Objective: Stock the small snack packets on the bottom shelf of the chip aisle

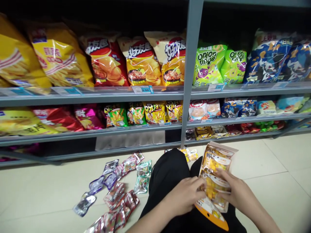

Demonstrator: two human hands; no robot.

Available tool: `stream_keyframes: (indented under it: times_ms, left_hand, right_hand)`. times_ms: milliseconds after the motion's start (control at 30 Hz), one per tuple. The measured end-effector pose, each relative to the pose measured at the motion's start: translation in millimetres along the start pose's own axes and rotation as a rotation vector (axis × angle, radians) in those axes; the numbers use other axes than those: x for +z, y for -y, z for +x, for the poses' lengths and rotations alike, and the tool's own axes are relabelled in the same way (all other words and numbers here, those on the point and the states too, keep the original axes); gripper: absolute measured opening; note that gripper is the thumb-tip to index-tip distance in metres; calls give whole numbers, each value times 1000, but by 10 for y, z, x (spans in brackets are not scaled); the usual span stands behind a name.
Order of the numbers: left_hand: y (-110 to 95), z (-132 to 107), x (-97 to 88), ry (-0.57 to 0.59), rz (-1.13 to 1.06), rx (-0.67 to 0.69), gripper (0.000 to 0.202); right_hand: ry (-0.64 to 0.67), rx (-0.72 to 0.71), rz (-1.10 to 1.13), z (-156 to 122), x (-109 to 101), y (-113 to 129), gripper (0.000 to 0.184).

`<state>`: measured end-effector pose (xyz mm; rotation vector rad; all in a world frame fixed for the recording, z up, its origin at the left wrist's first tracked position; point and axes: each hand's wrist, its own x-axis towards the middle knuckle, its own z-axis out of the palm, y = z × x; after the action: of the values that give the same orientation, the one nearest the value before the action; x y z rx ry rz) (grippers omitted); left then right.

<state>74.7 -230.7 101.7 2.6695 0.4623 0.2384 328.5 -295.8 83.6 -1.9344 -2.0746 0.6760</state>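
Note:
Above my lap I hold a see-through snack bag [216, 158] with small yellow pieces or packets inside and an orange-edged end [213, 215] pointing down towards me. My left hand [184, 195] is closed on its left side, fingertips curled over the lower part. My right hand [234, 186] grips the right side, with fingers lying across the front. Whether it is one bag or a few stacked together, I cannot tell. Below and to the left of my hands, black-clad knees [170, 174] show.
Small snack packets lie on the tiled floor at left: red-brown ones [115, 195], purple ones [97, 184] and green ones [143, 176]. Yellow packets [191, 154] lie beyond my knees. A grey shelf rack [121, 97] with a post [190, 64] carries chip bags [142, 61] and onion rings [210, 64].

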Motion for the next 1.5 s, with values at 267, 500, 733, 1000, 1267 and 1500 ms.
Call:
stream_keyframes:
  times_ms: [267,500,733,1000,1267,1500]
  left_hand:
    - [-82,24,308,-449,239,113,14]
    - [-103,100,276,-432,-127,227,12]
    - [23,315,-82,-773,-740,48,13]
    - [155,651,140,-254,-467,-32,44]
    - [185,759,-35,209,-120,-105,37]
    - [98,890,-103,273,-23,-34,48]
  right_hand:
    - [-186,22,-154,-304,105,79,39]
    - [34,-33,132,-294,55,28,68]
    - [125,-67,179,-327,-25,86,79]
    - [118,-54,242,-491,7,174,85]
    - [-271,24,209,-672,230,97,49]
    - [-446,-29,317,-623,457,32,92]
